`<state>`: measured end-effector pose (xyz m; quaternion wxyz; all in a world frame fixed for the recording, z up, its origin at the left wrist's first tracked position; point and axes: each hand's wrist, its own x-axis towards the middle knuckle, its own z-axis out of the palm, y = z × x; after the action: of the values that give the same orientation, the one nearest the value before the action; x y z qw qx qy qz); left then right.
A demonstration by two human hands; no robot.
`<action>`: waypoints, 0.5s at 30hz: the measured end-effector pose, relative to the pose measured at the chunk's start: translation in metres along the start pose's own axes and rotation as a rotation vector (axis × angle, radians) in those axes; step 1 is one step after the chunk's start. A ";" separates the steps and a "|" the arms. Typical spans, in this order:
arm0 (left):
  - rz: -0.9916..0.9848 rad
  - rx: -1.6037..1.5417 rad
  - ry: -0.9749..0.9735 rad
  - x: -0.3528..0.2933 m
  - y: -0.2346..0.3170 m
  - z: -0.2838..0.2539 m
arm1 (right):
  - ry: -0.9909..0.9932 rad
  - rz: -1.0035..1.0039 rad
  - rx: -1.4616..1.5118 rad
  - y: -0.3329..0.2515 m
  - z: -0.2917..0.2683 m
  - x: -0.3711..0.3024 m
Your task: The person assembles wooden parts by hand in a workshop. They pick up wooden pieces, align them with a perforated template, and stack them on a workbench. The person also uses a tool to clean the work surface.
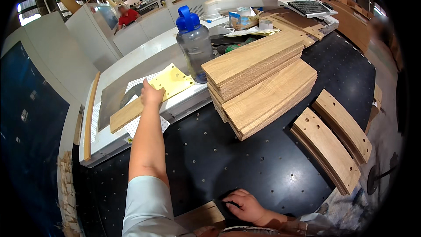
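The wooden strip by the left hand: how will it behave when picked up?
The wooden strip is probably stiff, given its straight edges and board-like form. Looking slim beside the stacked boards, it's likely fairly light. Lying flat, it seems unlikely to roll.

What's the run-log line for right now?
Left hand: at wooden strip, yellow sheet | Right hand: near edge of black table | Bottle: upright, left of stacked boards
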<state>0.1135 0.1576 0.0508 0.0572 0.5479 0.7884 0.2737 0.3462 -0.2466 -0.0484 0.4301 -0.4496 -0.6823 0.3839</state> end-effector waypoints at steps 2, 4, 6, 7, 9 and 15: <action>-0.052 0.101 -0.057 -0.001 0.003 -0.006 | -0.008 0.003 -0.005 -0.003 -0.001 0.000; -0.042 0.147 -0.111 0.002 0.003 -0.006 | -0.013 0.010 -0.001 -0.004 0.000 0.000; 0.027 0.130 -0.170 0.009 -0.002 -0.005 | -0.008 -0.007 -0.001 -0.004 0.000 0.000; 0.056 0.038 -0.182 0.023 -0.013 0.004 | -0.008 -0.010 0.001 -0.003 0.000 -0.001; 0.104 -0.144 -0.198 0.041 -0.031 0.013 | -0.017 -0.014 0.005 -0.004 0.000 0.000; 0.187 -1.190 -0.096 -0.003 -0.015 0.011 | -0.024 -0.020 -0.014 0.000 0.000 -0.001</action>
<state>0.1064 0.1549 0.0336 0.3651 0.5006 0.4449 0.6466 0.3465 -0.2476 -0.0483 0.4223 -0.4411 -0.6947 0.3801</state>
